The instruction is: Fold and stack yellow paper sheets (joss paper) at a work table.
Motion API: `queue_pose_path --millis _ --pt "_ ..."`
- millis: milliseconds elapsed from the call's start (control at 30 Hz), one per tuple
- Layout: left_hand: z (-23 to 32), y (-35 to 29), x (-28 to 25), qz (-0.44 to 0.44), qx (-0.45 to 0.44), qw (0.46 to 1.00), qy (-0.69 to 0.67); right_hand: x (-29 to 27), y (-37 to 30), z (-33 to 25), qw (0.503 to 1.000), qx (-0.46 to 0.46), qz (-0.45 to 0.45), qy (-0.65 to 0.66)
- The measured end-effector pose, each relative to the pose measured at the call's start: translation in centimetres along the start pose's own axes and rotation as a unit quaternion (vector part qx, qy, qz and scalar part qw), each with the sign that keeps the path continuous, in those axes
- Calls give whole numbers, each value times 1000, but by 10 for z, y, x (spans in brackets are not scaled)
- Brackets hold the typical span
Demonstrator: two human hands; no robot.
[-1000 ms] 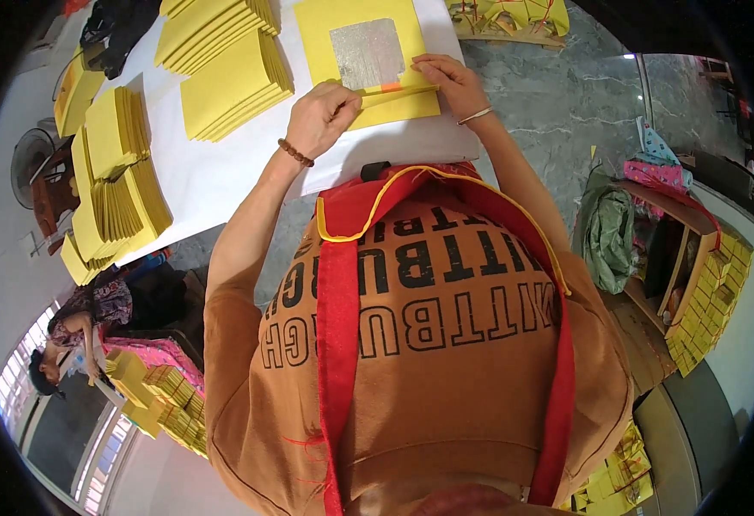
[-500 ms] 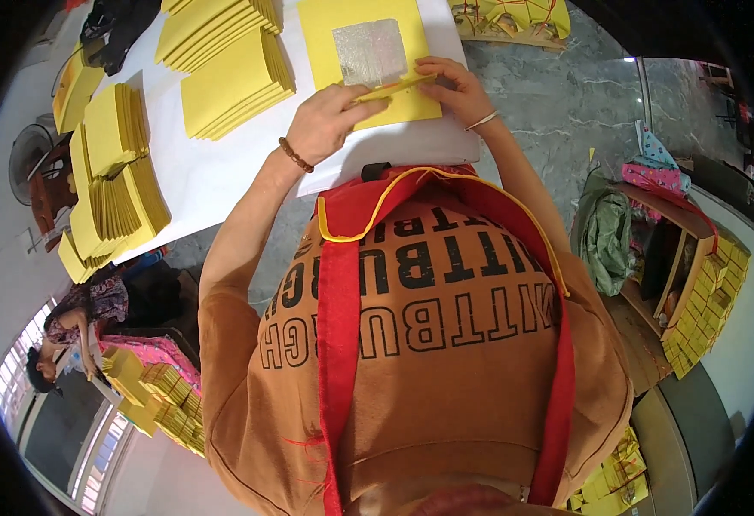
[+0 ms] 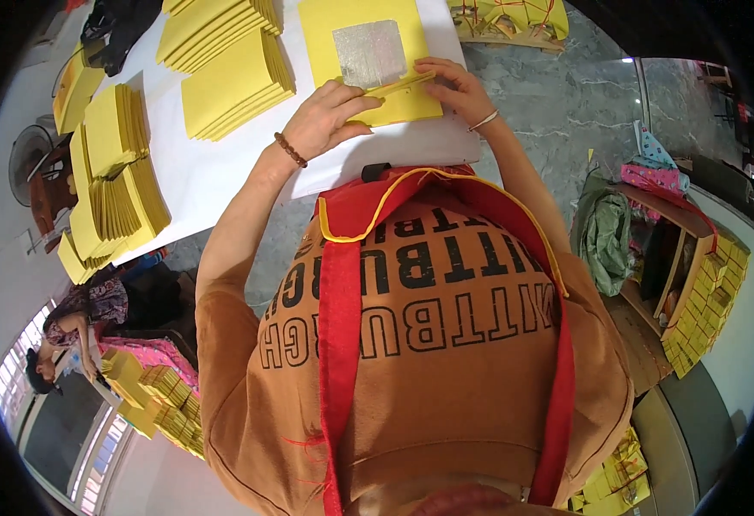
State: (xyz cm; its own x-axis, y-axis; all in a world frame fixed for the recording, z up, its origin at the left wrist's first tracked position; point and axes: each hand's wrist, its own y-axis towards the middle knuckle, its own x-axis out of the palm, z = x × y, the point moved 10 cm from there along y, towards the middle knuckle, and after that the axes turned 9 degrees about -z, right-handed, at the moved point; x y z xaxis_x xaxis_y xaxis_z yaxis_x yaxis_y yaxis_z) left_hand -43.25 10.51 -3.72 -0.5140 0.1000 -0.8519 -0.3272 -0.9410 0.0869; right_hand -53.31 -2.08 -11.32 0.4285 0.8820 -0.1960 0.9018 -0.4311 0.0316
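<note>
Where paper [image 3: 410, 105] folds, left fingers [image 3: 360, 105] spread wider

On your left you have a fan [image 3: 26, 162] and a co-worker [image 3: 98, 303] near a pink cloth [image 3: 160, 354]. On your right, a green sheet [image 3: 605, 230] sits beside a shelf [image 3: 680, 215].

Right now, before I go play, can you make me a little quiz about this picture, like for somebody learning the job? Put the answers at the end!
1. Pick one: what colour is the square patch on the yellow paper?
a) red
b) silver
c) blue

2. True or false: the brown beaded bracelet is on the person's left wrist.

3. Fill in the side: the yellow stacks on the white table lie to the ____ of the left hand.

Key: 1. b; 2. true; 3. left.
</note>
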Motion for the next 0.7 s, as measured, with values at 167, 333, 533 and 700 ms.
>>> queue_pose_path --millis 167,333,533,700 --pt "-7 -4 -1 27 7 999 -14 2 -1 1 996 12 -39 76" --pt "-17 3 -5 12 -92 996 -2 1 3 -10 989 -57 20 -134" --pt "-41 -25 -26 61 -166 973 -145 0 3 13 999 48 19 -16" --pt "-46 -31 -15 82 -127 988 13 -2 5 0 998 -51 12 18"
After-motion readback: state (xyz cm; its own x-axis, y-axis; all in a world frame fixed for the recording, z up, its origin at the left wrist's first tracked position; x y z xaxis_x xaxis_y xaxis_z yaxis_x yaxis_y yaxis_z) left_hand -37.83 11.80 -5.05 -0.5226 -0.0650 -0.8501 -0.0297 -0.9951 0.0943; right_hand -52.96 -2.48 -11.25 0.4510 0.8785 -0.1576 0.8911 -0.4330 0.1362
